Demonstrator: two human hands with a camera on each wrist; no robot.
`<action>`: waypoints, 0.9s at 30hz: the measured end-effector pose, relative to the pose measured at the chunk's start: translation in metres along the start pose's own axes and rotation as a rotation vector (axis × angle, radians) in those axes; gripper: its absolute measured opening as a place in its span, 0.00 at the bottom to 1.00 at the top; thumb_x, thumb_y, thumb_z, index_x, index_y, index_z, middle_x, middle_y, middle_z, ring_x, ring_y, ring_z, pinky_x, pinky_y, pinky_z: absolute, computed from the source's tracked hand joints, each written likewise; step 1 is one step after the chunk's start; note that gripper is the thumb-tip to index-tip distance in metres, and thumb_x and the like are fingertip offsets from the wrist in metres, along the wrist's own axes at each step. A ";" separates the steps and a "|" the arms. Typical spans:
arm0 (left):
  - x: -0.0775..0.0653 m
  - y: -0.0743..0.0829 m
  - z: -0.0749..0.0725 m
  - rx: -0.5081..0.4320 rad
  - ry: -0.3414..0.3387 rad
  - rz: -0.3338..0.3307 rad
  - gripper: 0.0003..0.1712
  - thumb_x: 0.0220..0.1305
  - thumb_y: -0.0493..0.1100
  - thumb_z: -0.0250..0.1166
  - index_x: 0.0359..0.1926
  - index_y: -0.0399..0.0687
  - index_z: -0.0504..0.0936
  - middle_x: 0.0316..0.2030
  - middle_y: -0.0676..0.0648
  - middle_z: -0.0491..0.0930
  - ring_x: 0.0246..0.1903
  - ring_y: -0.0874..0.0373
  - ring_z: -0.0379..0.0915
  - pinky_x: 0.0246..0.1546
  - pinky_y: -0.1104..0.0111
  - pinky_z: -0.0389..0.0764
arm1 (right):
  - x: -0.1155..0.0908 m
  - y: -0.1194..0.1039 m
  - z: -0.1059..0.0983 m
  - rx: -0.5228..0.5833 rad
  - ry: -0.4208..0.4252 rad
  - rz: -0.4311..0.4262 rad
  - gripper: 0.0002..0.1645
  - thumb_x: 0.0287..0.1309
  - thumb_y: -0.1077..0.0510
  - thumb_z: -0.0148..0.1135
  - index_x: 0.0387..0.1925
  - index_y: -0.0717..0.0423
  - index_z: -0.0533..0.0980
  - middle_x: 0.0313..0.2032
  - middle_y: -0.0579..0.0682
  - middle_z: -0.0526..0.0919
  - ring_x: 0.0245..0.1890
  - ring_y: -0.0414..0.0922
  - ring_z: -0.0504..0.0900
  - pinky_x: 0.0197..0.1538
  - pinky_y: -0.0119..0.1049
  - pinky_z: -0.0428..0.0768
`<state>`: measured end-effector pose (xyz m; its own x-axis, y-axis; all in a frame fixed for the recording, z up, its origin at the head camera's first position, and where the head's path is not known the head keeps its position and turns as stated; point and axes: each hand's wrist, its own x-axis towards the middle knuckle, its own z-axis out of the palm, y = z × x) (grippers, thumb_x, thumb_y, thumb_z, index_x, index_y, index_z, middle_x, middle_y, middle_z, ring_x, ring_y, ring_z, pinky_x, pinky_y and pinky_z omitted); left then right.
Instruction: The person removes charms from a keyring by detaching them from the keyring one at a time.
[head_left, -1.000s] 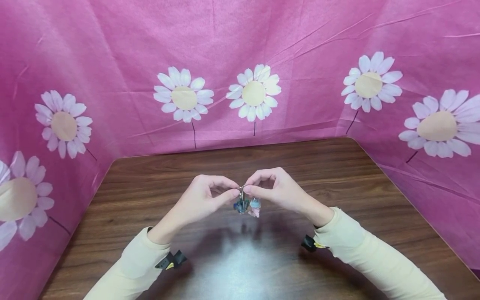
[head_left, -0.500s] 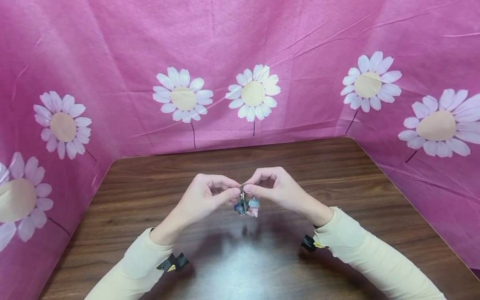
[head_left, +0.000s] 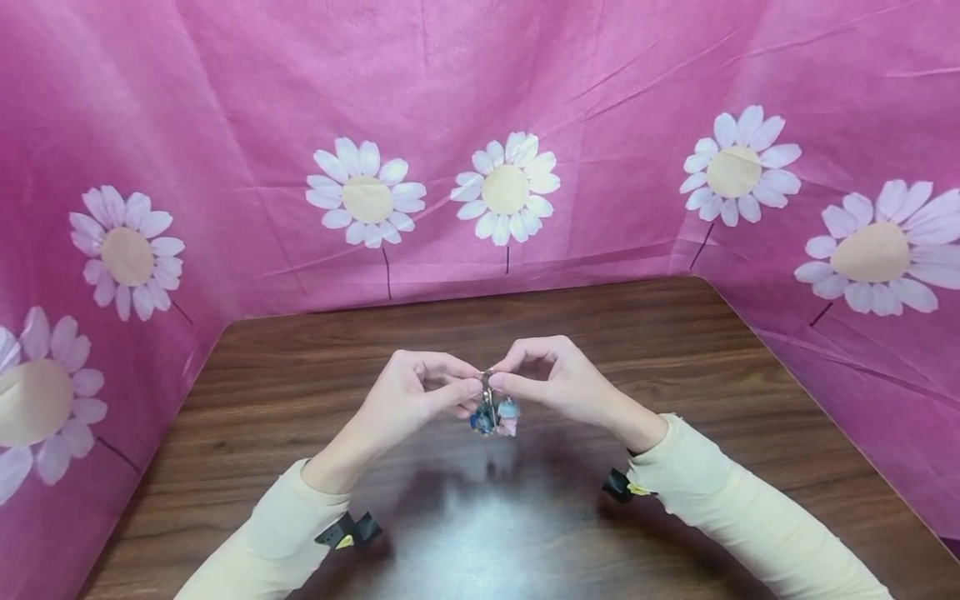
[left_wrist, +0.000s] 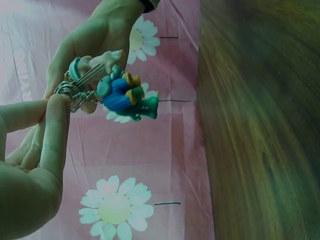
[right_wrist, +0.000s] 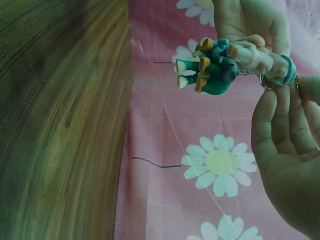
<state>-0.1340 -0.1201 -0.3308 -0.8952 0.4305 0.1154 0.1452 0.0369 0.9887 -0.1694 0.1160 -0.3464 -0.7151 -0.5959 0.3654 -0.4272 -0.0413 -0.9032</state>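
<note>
A bunch of figurine keychains hangs between my two hands over the table in the head view. My left hand (head_left: 416,390) pinches its metal rings (left_wrist: 70,95) with thumb and index finger. From the other side my right hand (head_left: 558,379) pinches the same bunch near the top. One figurine (left_wrist: 120,95) is blue and green with yellow parts. A pale pink figurine (right_wrist: 257,60) with a teal band dangles beside it. Slim metal pieces (left_wrist: 90,74) hang among them, their kind unclear. Fingertips partly hide the rings.
A dark wood-grain table (head_left: 300,358) lies beneath both hands. Pink cloth (head_left: 247,100) printed with white daisies stands around its back and sides. Each wrist wears a black strap mount, the left one (head_left: 351,530) low over the table.
The hanging figurines have turned and swung slightly, with the blue one showing more. My left hand has shifted a touch to the right; both hands keep their pinch.
</note>
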 end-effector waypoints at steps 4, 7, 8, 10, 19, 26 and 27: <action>0.000 -0.001 0.005 -0.033 0.015 0.001 0.10 0.64 0.34 0.70 0.45 0.31 0.86 0.33 0.39 0.87 0.33 0.47 0.86 0.40 0.50 0.86 | -0.003 0.004 -0.001 0.006 0.011 -0.049 0.07 0.60 0.70 0.69 0.39 0.59 0.85 0.32 0.53 0.88 0.27 0.44 0.84 0.29 0.35 0.83; -0.001 -0.001 0.007 -0.033 0.055 0.025 0.10 0.64 0.34 0.70 0.44 0.31 0.86 0.33 0.39 0.88 0.31 0.49 0.86 0.38 0.53 0.87 | -0.003 0.006 0.000 0.032 0.014 -0.097 0.07 0.60 0.72 0.68 0.39 0.62 0.84 0.32 0.56 0.86 0.27 0.44 0.83 0.29 0.35 0.83; 0.000 -0.001 0.007 -0.030 0.072 0.037 0.10 0.65 0.34 0.70 0.44 0.30 0.86 0.34 0.39 0.88 0.30 0.50 0.86 0.37 0.54 0.87 | -0.003 0.006 0.000 0.044 0.010 -0.107 0.07 0.60 0.72 0.67 0.40 0.62 0.84 0.31 0.57 0.86 0.26 0.44 0.83 0.29 0.36 0.83; 0.000 0.000 0.006 -0.019 0.101 0.059 0.09 0.65 0.33 0.69 0.43 0.29 0.85 0.35 0.38 0.88 0.29 0.52 0.86 0.36 0.55 0.87 | -0.003 0.006 0.002 0.080 -0.008 -0.117 0.06 0.62 0.72 0.66 0.40 0.64 0.83 0.29 0.60 0.84 0.23 0.44 0.83 0.27 0.39 0.84; 0.000 0.004 0.002 0.005 0.111 0.078 0.10 0.65 0.33 0.69 0.43 0.28 0.86 0.36 0.37 0.88 0.30 0.52 0.86 0.36 0.55 0.87 | -0.003 0.003 0.003 0.137 -0.024 -0.076 0.05 0.64 0.71 0.64 0.39 0.62 0.82 0.27 0.64 0.84 0.20 0.47 0.82 0.26 0.44 0.85; 0.000 0.004 -0.009 0.033 0.096 0.061 0.10 0.65 0.35 0.70 0.44 0.31 0.86 0.36 0.40 0.88 0.32 0.50 0.86 0.37 0.54 0.87 | -0.004 0.001 -0.010 0.115 -0.019 0.002 0.04 0.65 0.68 0.64 0.41 0.60 0.81 0.30 0.63 0.85 0.26 0.53 0.87 0.37 0.48 0.87; 0.000 0.004 -0.010 0.035 0.099 0.057 0.10 0.65 0.35 0.70 0.44 0.31 0.86 0.36 0.40 0.88 0.32 0.50 0.86 0.37 0.53 0.87 | -0.004 0.002 -0.013 0.105 -0.014 0.013 0.04 0.66 0.68 0.64 0.41 0.60 0.81 0.31 0.63 0.85 0.27 0.54 0.88 0.38 0.48 0.87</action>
<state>-0.1379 -0.1292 -0.3254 -0.9220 0.3418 0.1821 0.2104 0.0472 0.9765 -0.1744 0.1284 -0.3463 -0.7122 -0.6077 0.3513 -0.3572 -0.1171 -0.9267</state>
